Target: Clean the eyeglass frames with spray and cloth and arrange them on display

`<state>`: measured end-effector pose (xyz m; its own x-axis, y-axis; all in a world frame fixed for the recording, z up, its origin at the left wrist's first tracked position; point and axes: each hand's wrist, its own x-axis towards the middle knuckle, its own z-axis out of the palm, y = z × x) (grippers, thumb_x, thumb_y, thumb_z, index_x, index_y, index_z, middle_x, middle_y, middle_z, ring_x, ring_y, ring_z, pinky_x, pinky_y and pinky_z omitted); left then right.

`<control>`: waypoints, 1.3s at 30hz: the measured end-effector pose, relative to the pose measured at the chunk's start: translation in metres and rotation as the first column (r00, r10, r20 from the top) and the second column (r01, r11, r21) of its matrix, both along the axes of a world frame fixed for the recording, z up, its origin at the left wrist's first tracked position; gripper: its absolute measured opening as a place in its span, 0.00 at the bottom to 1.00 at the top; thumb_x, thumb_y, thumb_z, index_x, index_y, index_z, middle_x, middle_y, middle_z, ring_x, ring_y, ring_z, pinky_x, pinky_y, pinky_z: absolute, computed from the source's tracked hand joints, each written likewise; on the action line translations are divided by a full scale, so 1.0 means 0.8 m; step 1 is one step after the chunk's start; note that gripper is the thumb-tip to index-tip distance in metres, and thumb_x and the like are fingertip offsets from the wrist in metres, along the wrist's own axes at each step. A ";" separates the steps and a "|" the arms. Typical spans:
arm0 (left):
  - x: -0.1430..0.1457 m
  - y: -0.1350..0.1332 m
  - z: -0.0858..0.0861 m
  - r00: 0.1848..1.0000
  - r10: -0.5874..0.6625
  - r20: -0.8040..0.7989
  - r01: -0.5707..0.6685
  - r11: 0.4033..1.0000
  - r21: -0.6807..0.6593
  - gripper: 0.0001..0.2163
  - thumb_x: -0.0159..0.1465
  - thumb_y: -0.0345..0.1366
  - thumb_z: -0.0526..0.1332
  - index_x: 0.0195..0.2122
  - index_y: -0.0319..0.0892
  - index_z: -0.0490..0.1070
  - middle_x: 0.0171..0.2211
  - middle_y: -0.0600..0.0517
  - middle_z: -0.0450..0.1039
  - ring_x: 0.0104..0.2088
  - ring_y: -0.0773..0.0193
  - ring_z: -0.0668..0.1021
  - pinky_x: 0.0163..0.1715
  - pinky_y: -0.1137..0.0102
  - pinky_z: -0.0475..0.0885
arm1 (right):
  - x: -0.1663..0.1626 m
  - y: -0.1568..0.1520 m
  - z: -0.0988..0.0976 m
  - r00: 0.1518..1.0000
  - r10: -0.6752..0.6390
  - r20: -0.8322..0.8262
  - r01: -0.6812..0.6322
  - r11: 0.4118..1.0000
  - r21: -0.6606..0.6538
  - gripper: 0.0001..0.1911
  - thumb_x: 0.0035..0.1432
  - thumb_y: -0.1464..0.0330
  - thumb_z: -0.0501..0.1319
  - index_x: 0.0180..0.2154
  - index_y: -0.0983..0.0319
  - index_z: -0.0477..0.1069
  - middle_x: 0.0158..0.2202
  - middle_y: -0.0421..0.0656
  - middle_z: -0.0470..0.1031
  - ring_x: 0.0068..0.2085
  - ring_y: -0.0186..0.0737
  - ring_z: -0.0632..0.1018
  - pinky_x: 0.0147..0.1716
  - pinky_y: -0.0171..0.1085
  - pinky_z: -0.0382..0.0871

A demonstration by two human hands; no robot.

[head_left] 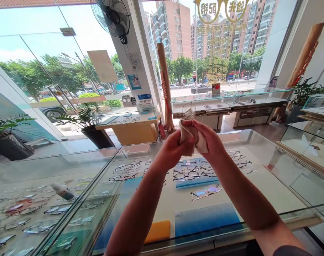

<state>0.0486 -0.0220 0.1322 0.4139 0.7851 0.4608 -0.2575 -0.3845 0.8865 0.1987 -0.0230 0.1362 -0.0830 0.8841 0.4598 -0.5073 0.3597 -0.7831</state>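
Observation:
Held up over the glass counter, a beige cleaning cloth (188,134) is bunched between my two hands. My left hand (174,148) is closed on it, the thumb pressing its front. From the other side, my right hand (209,138) pinches the cloth, its fingertips near the top edge. A round, thin-rimmed lens of a pair of eyeglasses (189,111) stands up just above the fingers. The cloth and fingers hide the rest of that pair. Below my hands, several eyeglasses (186,175) lie in rows in the glass display case (274,188).
A white bottle (62,192) stands at the left counter among more frames. Inside the case are an orange block (158,231) and blue panels (204,220). Beyond are a wooden post (164,85), potted plants (95,124), a wall fan (112,16) and further display counters (135,121).

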 end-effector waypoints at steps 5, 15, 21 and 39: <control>0.029 0.004 -0.016 0.976 0.163 0.144 -0.171 0.984 0.041 0.21 0.58 0.53 0.77 0.34 0.40 0.78 0.28 0.54 0.72 0.28 0.69 0.70 0.28 0.73 0.68 | -0.019 -0.006 -0.007 0.999 -0.019 -0.040 0.017 0.999 -0.040 0.16 0.59 0.50 0.70 0.40 0.53 0.87 0.42 0.43 0.86 0.48 0.46 0.82 0.48 0.43 0.79; 0.033 0.017 -0.022 0.951 0.217 0.220 -0.207 0.976 -0.065 0.26 0.59 0.63 0.73 0.27 0.42 0.76 0.23 0.55 0.69 0.24 0.70 0.67 0.22 0.72 0.64 | -0.009 0.000 -0.009 0.996 -0.090 -0.008 0.090 0.995 0.037 0.13 0.63 0.51 0.69 0.38 0.52 0.84 0.51 0.44 0.83 0.58 0.50 0.80 0.52 0.47 0.79; 0.003 0.038 -0.011 0.877 0.339 0.342 -0.308 0.941 -0.143 0.20 0.66 0.57 0.70 0.40 0.43 0.83 0.34 0.50 0.79 0.42 0.60 0.81 0.38 0.70 0.75 | 0.023 0.011 0.000 0.991 -0.088 0.100 0.072 0.985 0.157 0.12 0.64 0.52 0.71 0.34 0.51 0.84 0.56 0.41 0.80 0.64 0.52 0.74 0.61 0.51 0.72; -0.023 0.051 -0.010 0.968 0.164 0.192 -0.170 0.985 0.014 0.19 0.56 0.52 0.79 0.36 0.40 0.84 0.33 0.51 0.80 0.35 0.64 0.78 0.37 0.71 0.76 | 0.030 0.013 -0.004 0.926 0.224 0.304 -0.219 0.974 -0.051 0.14 0.60 0.56 0.73 0.29 0.58 0.84 0.34 0.44 0.81 0.39 0.40 0.78 0.46 0.41 0.74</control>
<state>0.0305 0.0187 0.1243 0.1809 0.8203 0.5426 -0.3494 -0.4621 0.8151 0.2226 -0.0127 0.1330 -0.4121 0.8338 0.3673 -0.3072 0.2523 -0.9176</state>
